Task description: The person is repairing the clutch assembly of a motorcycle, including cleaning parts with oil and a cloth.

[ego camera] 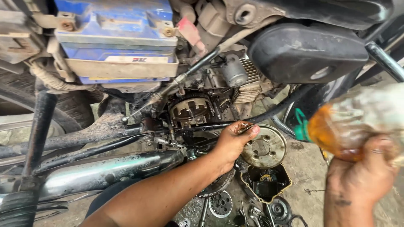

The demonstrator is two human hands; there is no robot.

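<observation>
My left hand reaches under a motorcycle engine and grips a round grey metal clutch plate by its edge, thumb over the rim. Just behind it sits the exposed clutch hub in the open engine case. My right hand is at the right edge, closed around a clear plastic bottle with orange-brown liquid and a green cap, tilted with the cap pointing left toward the plate.
A blue battery sits in the frame above. A chrome exhaust pipe runs at lower left. Gears, a black engine cover and small parts lie on the wet concrete floor below.
</observation>
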